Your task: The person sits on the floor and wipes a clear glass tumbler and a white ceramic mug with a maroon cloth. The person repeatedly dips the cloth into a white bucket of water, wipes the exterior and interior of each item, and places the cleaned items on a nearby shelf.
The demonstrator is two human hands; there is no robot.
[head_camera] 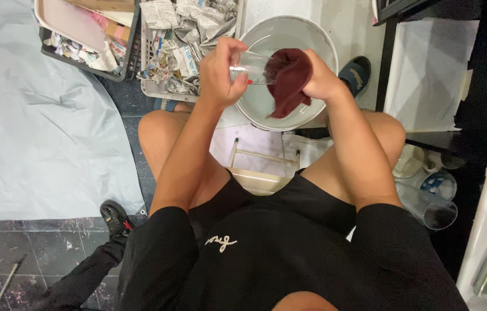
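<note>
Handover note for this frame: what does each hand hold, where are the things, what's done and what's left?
Left hand: grips a clear glass, held sideways over the white basin.
Right hand: presses a dark red cloth into the mouth of the glass.
Nearby: crate of crumpled newspaper to the left; more clear glasses on the floor at right.
Done: glass in hand, cloth at its mouth.
Left: wiping looks unfinished; floor glasses untouched.

Clear, glossy drinking glass (250,68) against a soft, matt maroon cloth (288,80), above a smooth white plastic basin (318,40). Nearby: crumpled newspaper (189,34), a matt grey plastic floor sheet (36,132), speckled dark floor tiles (42,247).
</note>
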